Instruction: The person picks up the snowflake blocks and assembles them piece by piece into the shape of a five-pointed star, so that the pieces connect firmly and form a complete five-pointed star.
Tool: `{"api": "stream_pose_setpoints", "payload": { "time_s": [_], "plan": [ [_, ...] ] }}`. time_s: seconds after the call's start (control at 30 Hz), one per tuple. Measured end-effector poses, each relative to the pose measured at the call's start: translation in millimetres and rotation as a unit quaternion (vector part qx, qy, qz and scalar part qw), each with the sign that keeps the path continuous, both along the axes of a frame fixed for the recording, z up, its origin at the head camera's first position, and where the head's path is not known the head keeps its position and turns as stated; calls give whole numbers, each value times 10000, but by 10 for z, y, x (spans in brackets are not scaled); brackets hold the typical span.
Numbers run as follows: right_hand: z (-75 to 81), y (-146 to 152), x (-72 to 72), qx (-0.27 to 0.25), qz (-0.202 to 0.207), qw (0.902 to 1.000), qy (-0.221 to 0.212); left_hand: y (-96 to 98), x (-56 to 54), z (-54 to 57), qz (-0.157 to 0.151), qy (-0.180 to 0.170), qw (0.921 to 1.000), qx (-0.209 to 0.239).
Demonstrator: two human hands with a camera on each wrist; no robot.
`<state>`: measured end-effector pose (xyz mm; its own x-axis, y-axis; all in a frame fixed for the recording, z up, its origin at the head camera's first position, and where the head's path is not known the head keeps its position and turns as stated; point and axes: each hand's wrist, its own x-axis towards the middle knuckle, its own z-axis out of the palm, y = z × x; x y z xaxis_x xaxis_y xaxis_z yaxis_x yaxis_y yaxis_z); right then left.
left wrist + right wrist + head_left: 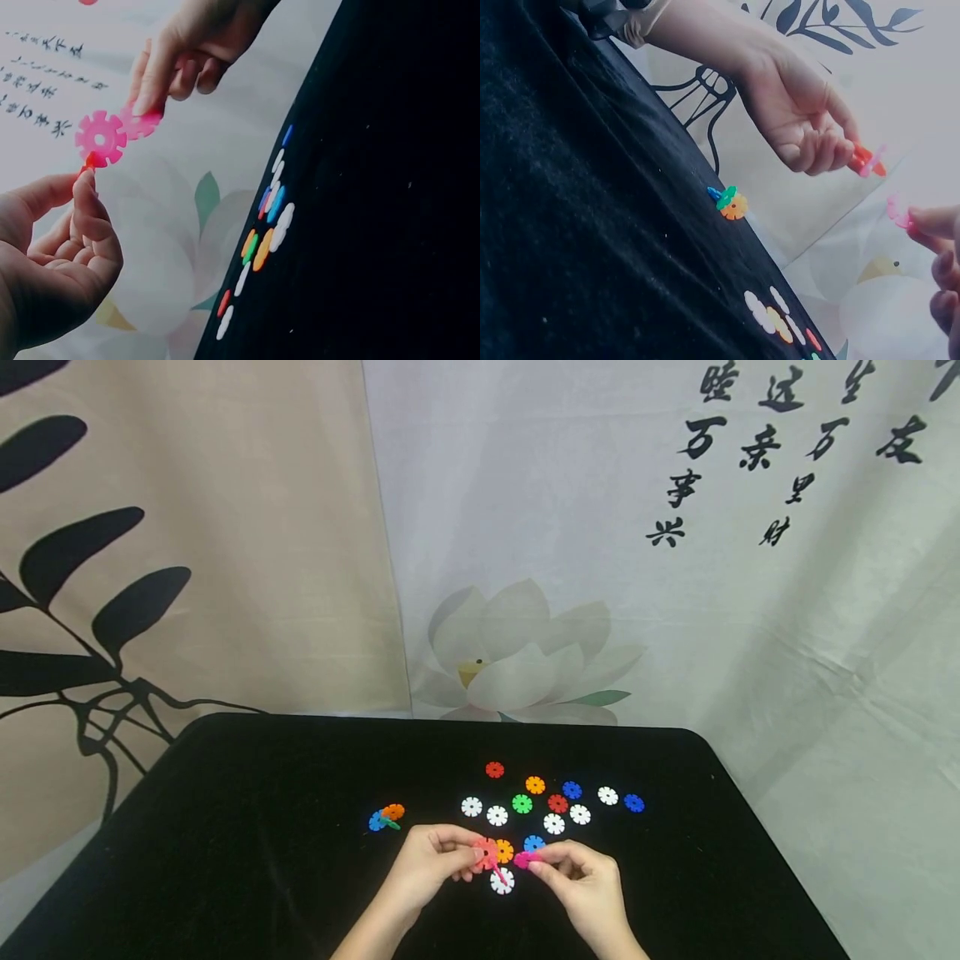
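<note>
My left hand (429,862) pinches a coral-red notched disc (485,853) between thumb and fingers. A pink notched disc (100,139) is slotted into that disc and stands crosswise to it. Opposite, my right hand (588,881) pinches a second pink disc (897,213) by its edge. In the right wrist view a small gap shows between this disc and the left hand's joined pair. Both hands are raised over the near part of the black table, and an orange disc (506,851), a white disc (502,882) and a light blue disc (533,843) lie around them.
Loose white, red, green, orange and blue discs, such as the green disc (522,803), lie farther back on the black cloth (262,868). To the left sits a joined cluster (387,816) of blue, orange and green discs. A printed curtain (510,510) hangs behind the table.
</note>
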<state>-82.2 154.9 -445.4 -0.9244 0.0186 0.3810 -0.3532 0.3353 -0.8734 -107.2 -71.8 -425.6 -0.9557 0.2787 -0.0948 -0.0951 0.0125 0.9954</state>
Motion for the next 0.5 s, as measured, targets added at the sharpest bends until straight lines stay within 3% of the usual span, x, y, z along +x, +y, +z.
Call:
{"api": "stream_pose_setpoints", "payload": {
  "time_s": [0.23,0.5],
  "plan": [
    [-13,-28,25,-191,28,9997,-114,78,44,-12,-50,-10,10000,66],
    [-7,-59,43,-155,219,9994,236,119,65,-22,-116,-48,9999,104]
  ]
}}
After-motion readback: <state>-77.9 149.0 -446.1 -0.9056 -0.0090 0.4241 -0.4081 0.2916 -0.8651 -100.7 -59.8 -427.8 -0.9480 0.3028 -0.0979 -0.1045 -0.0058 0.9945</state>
